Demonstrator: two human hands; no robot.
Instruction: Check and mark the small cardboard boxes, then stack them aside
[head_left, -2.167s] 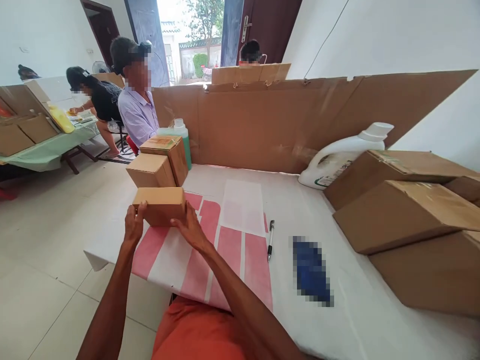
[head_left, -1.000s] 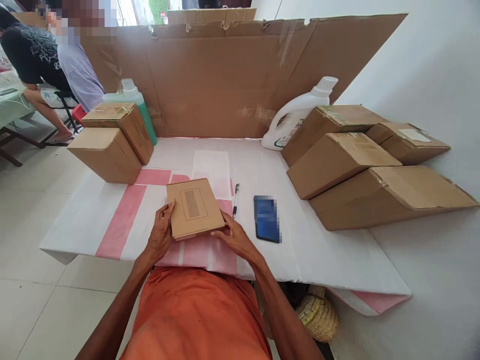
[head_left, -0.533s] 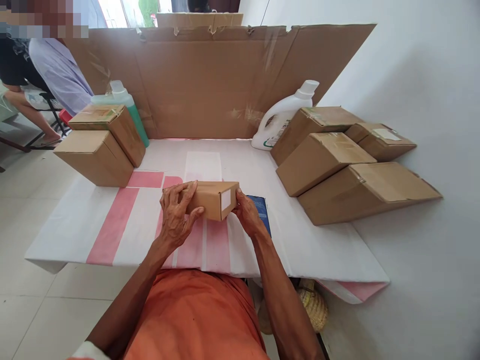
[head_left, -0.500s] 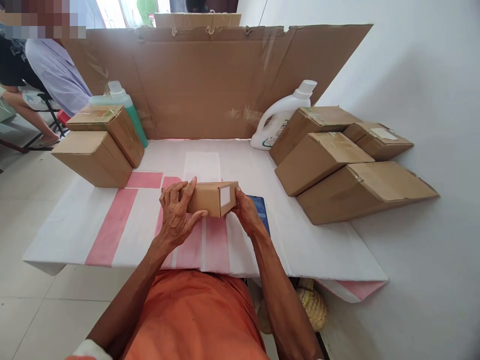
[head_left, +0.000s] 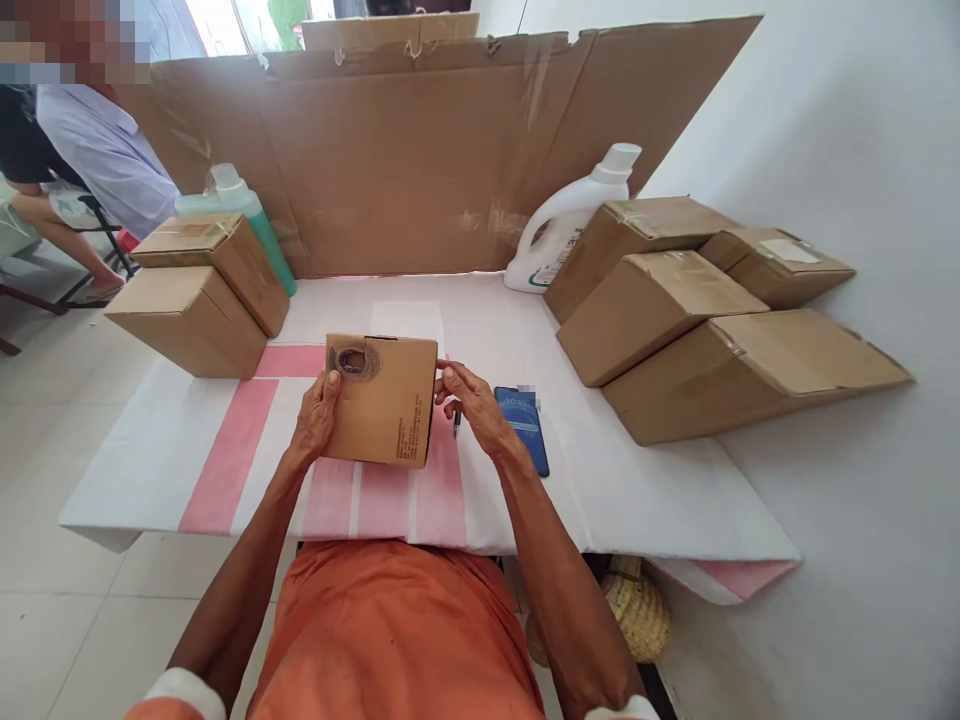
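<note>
A small brown cardboard box (head_left: 379, 415) is held tilted above the table, its broad face toward me. That face has a dark scribbled ring around an oval mark at the upper left and small print at the lower right. My left hand (head_left: 316, 412) grips the box's left edge, thumb on the face. At the right edge, my right hand (head_left: 476, 405) touches the box with an extended finger while the others curl. A dark pen (head_left: 457, 424) points down from beneath those curled fingers, its upper part hidden. Right of this hand lies a blue-screened phone (head_left: 523, 430).
Closed cardboard boxes (head_left: 187, 310) and a green bottle (head_left: 274, 245) stand at the left. More boxes (head_left: 667, 300) and a white jug (head_left: 566, 225) are at the right, by the wall. An upright cardboard panel (head_left: 405, 170) spans the back. A person (head_left: 109, 150) sits beyond at far left.
The box has turned, so its broad marked face shows instead of its narrow sides and white label. My left hand has moved to its left edge; my right fingers have loosened. The pen now shows.
</note>
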